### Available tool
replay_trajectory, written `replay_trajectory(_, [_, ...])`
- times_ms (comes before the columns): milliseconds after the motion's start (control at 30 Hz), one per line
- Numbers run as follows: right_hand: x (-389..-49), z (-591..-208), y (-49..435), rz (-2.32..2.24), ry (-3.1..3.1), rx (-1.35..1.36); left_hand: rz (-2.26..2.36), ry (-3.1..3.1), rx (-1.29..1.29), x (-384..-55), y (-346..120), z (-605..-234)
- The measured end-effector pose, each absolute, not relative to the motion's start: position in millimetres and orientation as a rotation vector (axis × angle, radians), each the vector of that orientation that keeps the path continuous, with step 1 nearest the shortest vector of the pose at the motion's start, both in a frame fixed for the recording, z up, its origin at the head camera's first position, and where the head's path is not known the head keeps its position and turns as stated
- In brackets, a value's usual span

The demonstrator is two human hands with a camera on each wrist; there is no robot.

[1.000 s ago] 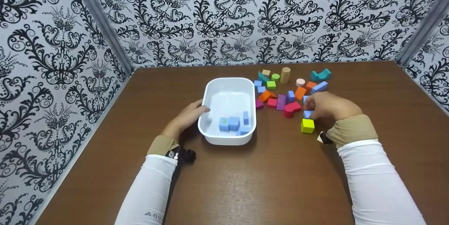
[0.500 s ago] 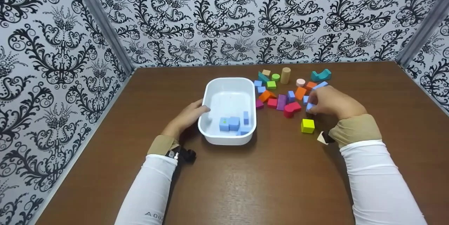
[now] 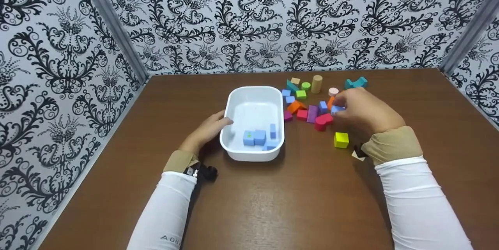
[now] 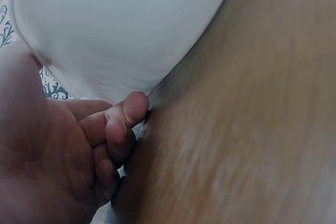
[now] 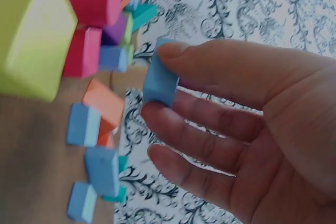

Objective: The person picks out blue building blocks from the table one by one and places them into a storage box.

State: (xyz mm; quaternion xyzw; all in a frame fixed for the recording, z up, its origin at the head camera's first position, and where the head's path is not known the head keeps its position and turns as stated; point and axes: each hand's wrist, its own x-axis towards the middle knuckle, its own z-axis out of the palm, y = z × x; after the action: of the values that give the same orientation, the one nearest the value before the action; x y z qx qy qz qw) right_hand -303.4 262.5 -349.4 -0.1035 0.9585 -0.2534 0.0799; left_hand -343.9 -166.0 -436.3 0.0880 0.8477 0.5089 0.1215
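Observation:
My left hand point(image 3: 208, 130) is at the left side of a white plastic tub point(image 3: 255, 156), its thumb over the rim. In the left wrist view its fingers point(image 4: 121, 137) are curled low beside the tub's outer wall. Several blue blocks point(image 3: 260, 137) lie in the tub's near end. My right hand point(image 3: 368, 111) pinches a small blue block point(image 5: 163, 74) between thumb and fingers. Seen from the right wrist, that block is raised off the table. A yellow cube point(image 3: 341, 140) stands nearer the person, in front of the right hand.
Right of the tub lie loose blocks: a purple block point(image 3: 312, 114), a red arched piece point(image 3: 322, 121), an orange block point(image 3: 296, 107) and a green block point(image 3: 301, 94). Farther back stand a wooden cylinder point(image 3: 317, 84) and a teal curved piece point(image 3: 355, 83). Patterned walls point(image 3: 249, 23) border the brown table point(image 3: 249, 203).
The right hand has picked up the blue block from behind the yellow cube and moved it away from the person and slightly left. The left hand and tub have stayed in place.

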Motion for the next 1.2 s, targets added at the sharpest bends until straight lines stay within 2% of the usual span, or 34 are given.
replay_trajectory(133, [-300.8,-340.5,247.0,-0.742,2.879,-0.4,1.476,2.469,0.243,-343.4,-167.2,-435.2])
replay_trajectory(433, [-301.1,-330.9,212.9,-0.639,2.968,-0.798,1.46,2.493,0.254,-344.6,-167.9,-436.2])
replay_trajectory(733, [-296.0,-336.9,167.6,-0.666,2.922,-0.975,1.46,2.506,0.259,-345.6,-167.6,-436.1])
replay_trajectory(1000, [-294.6,-345.1,125.4,-0.679,2.852,-1.05,1.455,2.514,0.279,-346.1,-167.0,-437.3])
replay_trajectory(1200, [-298.5,-351.8,99.6,-0.729,2.772,-0.985,1.454,2.52,0.277,-345.6,-167.2,-438.7])
